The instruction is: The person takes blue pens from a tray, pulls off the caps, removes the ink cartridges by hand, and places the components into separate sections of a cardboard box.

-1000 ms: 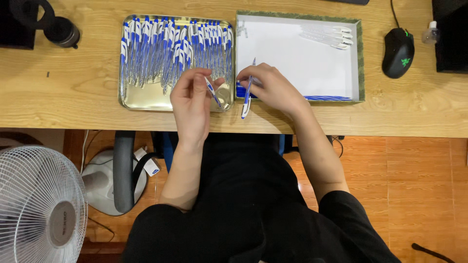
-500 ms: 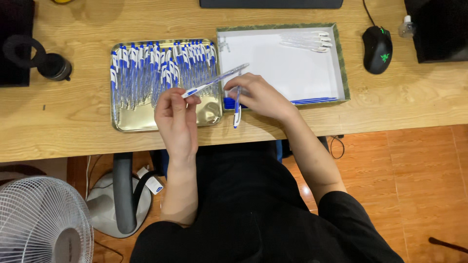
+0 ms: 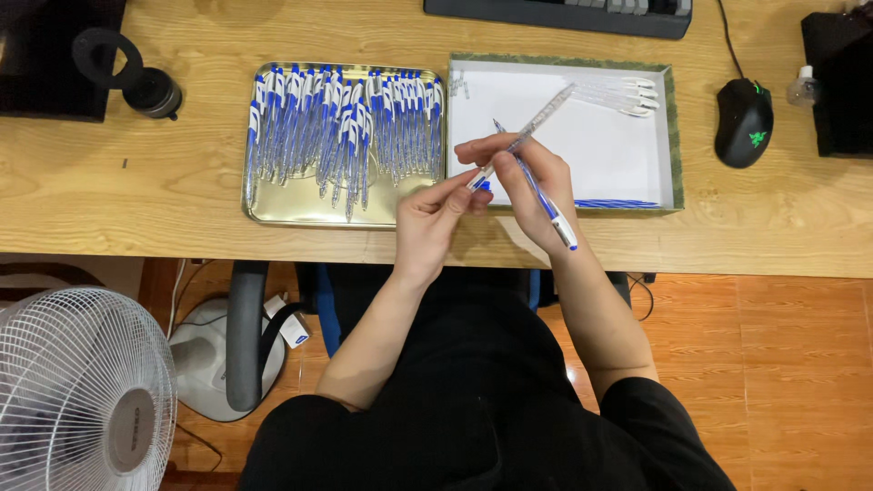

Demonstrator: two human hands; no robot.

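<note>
Barrel (image 3: pixel 532 130), clear and slim, slants over the white box (image 3: pixel 668 136), its lower end pinched in the left hand (image 3: pixel 435 218); the right hand (image 3: pixel 532 177) is closed on a blue refill (image 3: pixel 544 195) beside it. So light a pinch could let the barrel twist, and the refill might miss its mouth or drop to the table (image 3: pixel 109 200).

On the pale wooden bench (image 3: pixel 109 195), the shallow gold metal tray (image 3: pixel 309 211) full of blue-and-white pens (image 3: pixel 341 127) lies left of the green-rimmed white cardboard box (image 3: pixel 668 136), the two just beside each other. A black keyboard (image 3: pixel 555 11) lies behind the box, a black computer mouse (image 3: pixel 743 122) to its right. A white floor fan (image 3: pixel 82 386) stands below the bench's front edge at the left.
</note>
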